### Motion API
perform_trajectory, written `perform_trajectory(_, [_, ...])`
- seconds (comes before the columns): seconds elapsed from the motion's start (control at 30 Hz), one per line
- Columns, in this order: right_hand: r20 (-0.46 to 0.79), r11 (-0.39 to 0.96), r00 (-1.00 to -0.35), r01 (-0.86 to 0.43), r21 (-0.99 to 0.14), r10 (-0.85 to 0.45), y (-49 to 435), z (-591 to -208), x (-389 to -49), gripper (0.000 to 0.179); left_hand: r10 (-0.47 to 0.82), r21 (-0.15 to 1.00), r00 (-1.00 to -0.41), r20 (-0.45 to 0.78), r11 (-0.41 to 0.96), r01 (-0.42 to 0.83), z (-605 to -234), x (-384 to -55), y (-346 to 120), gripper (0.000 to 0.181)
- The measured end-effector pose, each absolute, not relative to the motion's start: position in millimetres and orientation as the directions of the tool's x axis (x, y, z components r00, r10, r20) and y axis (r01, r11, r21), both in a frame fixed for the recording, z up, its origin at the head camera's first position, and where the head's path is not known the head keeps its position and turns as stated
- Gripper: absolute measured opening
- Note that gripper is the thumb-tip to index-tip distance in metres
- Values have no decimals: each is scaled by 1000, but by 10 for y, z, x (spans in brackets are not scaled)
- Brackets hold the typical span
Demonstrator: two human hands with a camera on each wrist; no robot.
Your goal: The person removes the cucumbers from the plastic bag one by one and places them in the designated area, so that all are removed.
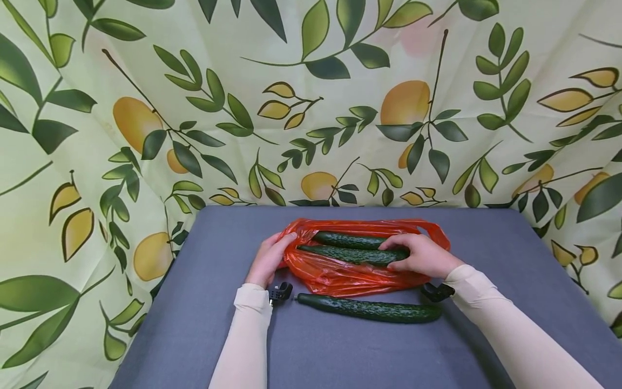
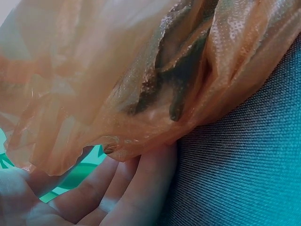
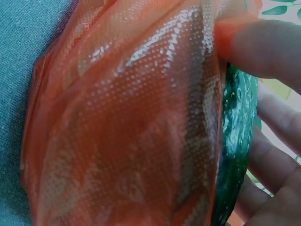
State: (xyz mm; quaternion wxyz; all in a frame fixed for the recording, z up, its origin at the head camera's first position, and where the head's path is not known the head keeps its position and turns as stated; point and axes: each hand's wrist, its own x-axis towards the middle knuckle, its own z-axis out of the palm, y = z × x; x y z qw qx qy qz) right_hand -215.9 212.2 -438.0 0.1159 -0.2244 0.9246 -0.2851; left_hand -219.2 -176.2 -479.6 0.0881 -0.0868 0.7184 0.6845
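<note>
A red plastic bag (image 1: 335, 278) lies on the table with its opening spread upward. Inside it, a rear cucumber (image 1: 347, 240) and a front cucumber (image 1: 340, 254) lie side by side, pointing left and right. My left hand (image 1: 266, 260) pinches the bag's left end, thumb on top; the left wrist view shows fingers (image 2: 146, 188) under the thin film. With thumb and fingers, my right hand (image 1: 425, 256) grips the right part of the front cucumber; in the right wrist view its dark green skin (image 3: 235, 127) shows between bag and fingers. The front cucumber's right tip is hidden by that hand.
Another cucumber (image 1: 369, 309) lies on the grey-blue table (image 1: 350, 356) in front of the bag, slightly slanted, its thin stem end to the left. A leaf-and-fruit patterned cloth (image 1: 291, 173) rises behind the table and along both sides. Dark cameras are strapped at both wrists.
</note>
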Motion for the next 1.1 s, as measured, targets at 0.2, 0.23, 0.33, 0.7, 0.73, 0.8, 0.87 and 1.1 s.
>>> perform_trajectory(0.2, [-80, 739, -875, -351, -575, -477, 2119, -4394, -2165, 39, -11, 969, -970, -241, 58, -241, -4799, -2201, -1749, 45])
perform_trajectory(0.23, [-80, 738, -875, -350, -578, -477, 2117, -4392, -2165, 39, -11, 969, -971, -239, 58, -240, -4802, -2203, -1750, 46])
perform_trajectory(0.33, [-78, 728, -872, -351, -588, -483, 2111, -4387, -2167, 39, -6, 970, -972, -236, 53, -236, -4811, -2211, -1755, 49])
perform_trajectory(0.7, [-61, 718, -868, -367, -592, -494, 2111, -4408, -2181, 36, -1, 969, -970, -243, 50, -243, -4826, -2225, -1767, 52])
perform_trajectory(0.73, [-60, 717, -867, -368, -592, -494, 2113, -4411, -2180, 37, -3, 968, -970, -244, 51, -244, -4821, -2224, -1766, 51])
perform_trajectory(0.8, [-58, 712, -866, -369, -597, -497, 2120, -4419, -2181, 37, -9, 967, -969, -246, 60, -246, -4817, -2222, -1766, 50])
perform_trajectory(0.87, [-56, 708, -864, -371, -601, -500, 2130, -4421, -2183, 36, -13, 968, -969, -245, 55, -245, -4814, -2225, -1765, 48])
perform_trajectory(1.1, [-56, 723, -876, -358, -591, -479, 2138, -4377, -2191, 35, -13, 972, -972, -233, 40, -234, -4834, -2241, -1765, 48])
